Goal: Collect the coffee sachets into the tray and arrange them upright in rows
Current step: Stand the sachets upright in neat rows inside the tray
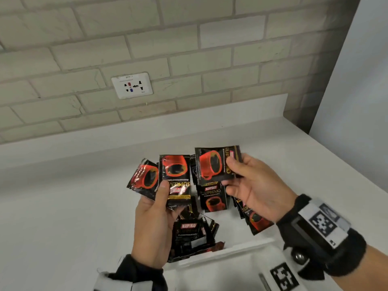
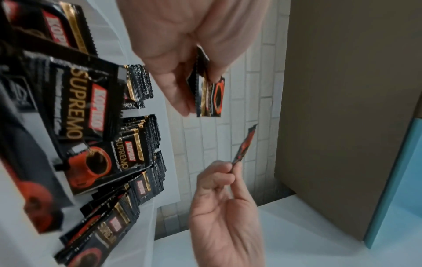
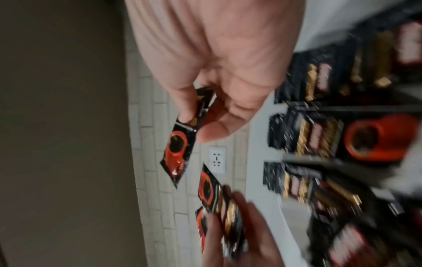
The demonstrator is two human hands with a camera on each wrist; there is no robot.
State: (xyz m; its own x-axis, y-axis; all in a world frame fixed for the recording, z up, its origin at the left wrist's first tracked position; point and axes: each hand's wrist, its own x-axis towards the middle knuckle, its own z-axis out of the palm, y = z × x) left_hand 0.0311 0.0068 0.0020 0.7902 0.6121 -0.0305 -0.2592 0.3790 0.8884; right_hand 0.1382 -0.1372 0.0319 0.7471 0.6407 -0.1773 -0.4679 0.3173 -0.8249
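While hands grip sachets — tray contents hidden

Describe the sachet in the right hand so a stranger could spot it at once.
Start at the white counter under the brick wall, where black sachets lie piled. Above the pile, the right hand pinches one sachet. Unlike the left hand's fanned sachets, it is turned sideways.

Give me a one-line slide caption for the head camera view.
Left hand holds two coffee sachets, right hand one, above the loose pile.
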